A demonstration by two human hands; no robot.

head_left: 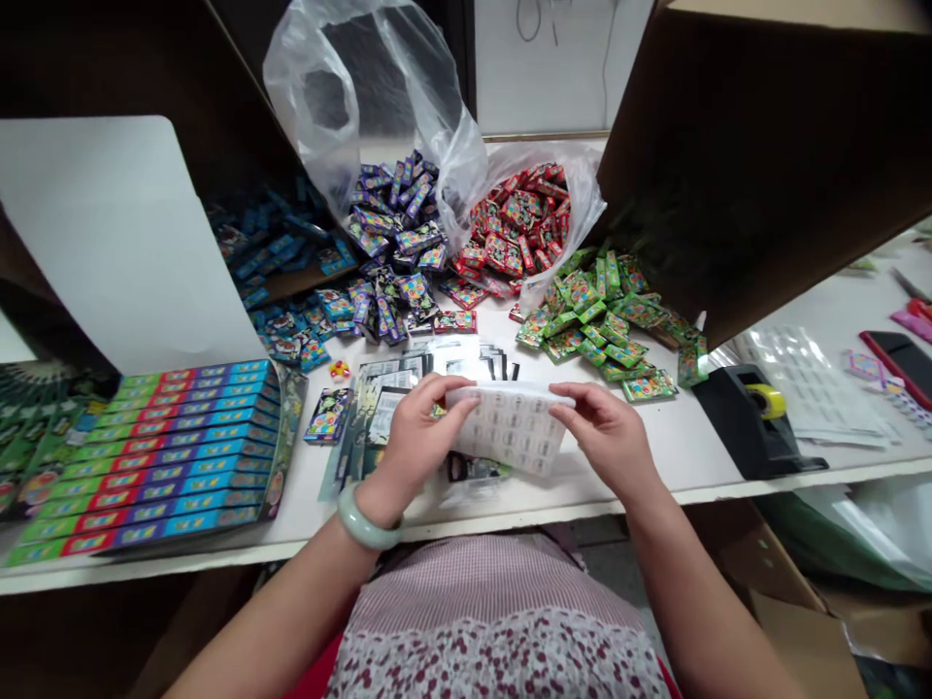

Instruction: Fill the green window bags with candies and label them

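Observation:
Both my hands hold a white sheet of small printed stickers (512, 429) above the table's front edge. My left hand (416, 432) pinches its left end, fingers closed on it; a pale green bangle sits on that wrist. My right hand (603, 429) grips the right end with curled fingers. Under and behind the sheet lie dark printed cards and clear sleeves (393, 393). A single small blue packet (327, 416) lies to the left of my left hand.
Piles of small packets lie behind: blue (295, 330), purple (393, 243), red in a plastic bag (520, 228), green (604, 320). A tray of stacked colourful boxes (156, 451) stands left. A black tape dispenser (753, 417) sits right, under a large cardboard box (764, 155).

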